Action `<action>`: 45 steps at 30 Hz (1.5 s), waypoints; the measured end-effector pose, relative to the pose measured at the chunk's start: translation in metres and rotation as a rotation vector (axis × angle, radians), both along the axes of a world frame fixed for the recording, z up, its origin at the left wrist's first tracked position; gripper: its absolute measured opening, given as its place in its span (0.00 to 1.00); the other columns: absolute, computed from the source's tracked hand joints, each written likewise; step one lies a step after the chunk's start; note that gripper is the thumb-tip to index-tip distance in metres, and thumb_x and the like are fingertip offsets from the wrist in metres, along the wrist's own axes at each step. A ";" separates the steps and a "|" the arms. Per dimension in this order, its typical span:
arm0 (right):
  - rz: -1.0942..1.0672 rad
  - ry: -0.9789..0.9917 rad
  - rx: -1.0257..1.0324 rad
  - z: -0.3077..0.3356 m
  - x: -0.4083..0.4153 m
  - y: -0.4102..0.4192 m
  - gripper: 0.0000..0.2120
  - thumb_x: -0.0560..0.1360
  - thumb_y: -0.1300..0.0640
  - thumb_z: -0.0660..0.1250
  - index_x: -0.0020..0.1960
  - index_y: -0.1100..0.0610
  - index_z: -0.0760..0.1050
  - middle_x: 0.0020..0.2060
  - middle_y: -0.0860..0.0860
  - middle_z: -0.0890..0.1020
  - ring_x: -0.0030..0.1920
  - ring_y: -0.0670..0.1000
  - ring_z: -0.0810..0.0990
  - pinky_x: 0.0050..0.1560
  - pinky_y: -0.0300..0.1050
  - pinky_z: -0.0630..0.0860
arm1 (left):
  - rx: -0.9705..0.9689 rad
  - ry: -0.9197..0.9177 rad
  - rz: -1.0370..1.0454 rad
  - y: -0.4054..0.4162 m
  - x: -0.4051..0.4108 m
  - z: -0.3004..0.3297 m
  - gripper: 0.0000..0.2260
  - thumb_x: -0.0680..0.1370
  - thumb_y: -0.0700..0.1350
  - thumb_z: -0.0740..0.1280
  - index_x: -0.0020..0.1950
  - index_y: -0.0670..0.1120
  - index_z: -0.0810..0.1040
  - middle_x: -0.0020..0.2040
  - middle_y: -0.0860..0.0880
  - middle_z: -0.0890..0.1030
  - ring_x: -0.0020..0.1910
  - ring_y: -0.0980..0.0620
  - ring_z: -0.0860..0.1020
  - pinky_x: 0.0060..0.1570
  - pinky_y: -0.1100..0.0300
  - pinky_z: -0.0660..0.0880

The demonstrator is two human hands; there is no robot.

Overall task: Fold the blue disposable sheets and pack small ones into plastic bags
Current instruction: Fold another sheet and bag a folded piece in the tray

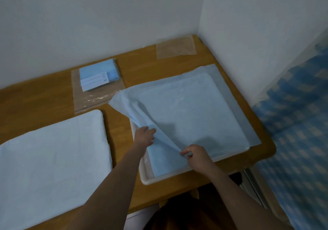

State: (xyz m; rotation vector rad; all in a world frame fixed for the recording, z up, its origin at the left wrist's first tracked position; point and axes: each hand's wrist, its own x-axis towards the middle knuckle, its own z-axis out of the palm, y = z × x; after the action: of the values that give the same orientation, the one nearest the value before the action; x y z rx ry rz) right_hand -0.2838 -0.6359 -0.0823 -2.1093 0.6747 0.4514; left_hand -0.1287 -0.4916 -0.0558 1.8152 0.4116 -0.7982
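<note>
A stack of blue disposable sheets (pixel 191 109) lies in a white tray (pixel 148 177) on the right half of the wooden table. The top sheet's left edge is lifted and creased. My left hand (pixel 144 135) grips that raised edge near the tray's left side. My right hand (pixel 195 156) pinches the same edge nearer the front. A small pile of packed blue sheets with white labels (pixel 98 74) lies on clear plastic bags (pixel 92 100) at the back left. Another empty plastic bag (pixel 175 48) lies flat at the back right.
A large pale blue folded stack (pixel 49 155) covers the table's (pixel 140 65) left front. White walls close the back and the right. A blue patterned cloth (pixel 298 123) hangs beyond the table's right edge.
</note>
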 end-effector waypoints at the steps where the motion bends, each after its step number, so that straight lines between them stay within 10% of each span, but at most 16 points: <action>1: -0.008 0.008 0.002 -0.003 0.002 -0.012 0.16 0.78 0.66 0.60 0.58 0.54 0.81 0.57 0.52 0.79 0.48 0.49 0.78 0.47 0.37 0.76 | 0.002 -0.006 0.016 -0.009 0.008 -0.001 0.26 0.78 0.42 0.67 0.74 0.40 0.64 0.56 0.42 0.75 0.50 0.45 0.77 0.54 0.52 0.76; 20: -0.317 0.195 -0.319 0.002 0.015 -0.045 0.07 0.77 0.60 0.60 0.45 0.55 0.77 0.44 0.49 0.80 0.43 0.47 0.76 0.41 0.40 0.72 | 0.250 -0.271 0.153 -0.056 0.111 -0.013 0.22 0.80 0.48 0.62 0.73 0.49 0.66 0.72 0.44 0.60 0.64 0.43 0.69 0.59 0.52 0.70; 32: -0.458 0.263 -0.393 -0.006 0.020 -0.045 0.09 0.80 0.58 0.58 0.43 0.56 0.74 0.37 0.47 0.74 0.40 0.48 0.74 0.37 0.40 0.67 | 0.331 -0.952 -0.022 -0.094 0.124 -0.011 0.18 0.76 0.35 0.60 0.66 0.41 0.72 0.64 0.42 0.71 0.61 0.45 0.71 0.53 0.65 0.65; 45: -0.659 0.046 -0.434 0.016 -0.008 -0.092 0.10 0.77 0.63 0.61 0.39 0.56 0.77 0.38 0.49 0.79 0.42 0.48 0.77 0.37 0.42 0.75 | 0.211 -0.653 -0.333 -0.194 0.109 0.007 0.32 0.74 0.32 0.63 0.77 0.42 0.58 0.77 0.47 0.56 0.75 0.48 0.59 0.59 0.69 0.61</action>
State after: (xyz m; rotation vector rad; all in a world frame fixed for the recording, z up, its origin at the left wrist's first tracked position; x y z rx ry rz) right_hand -0.2922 -0.7283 -0.0668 -2.1005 1.5328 -0.0230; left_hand -0.0193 -0.6860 -0.0490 2.2487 -0.2458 -0.3427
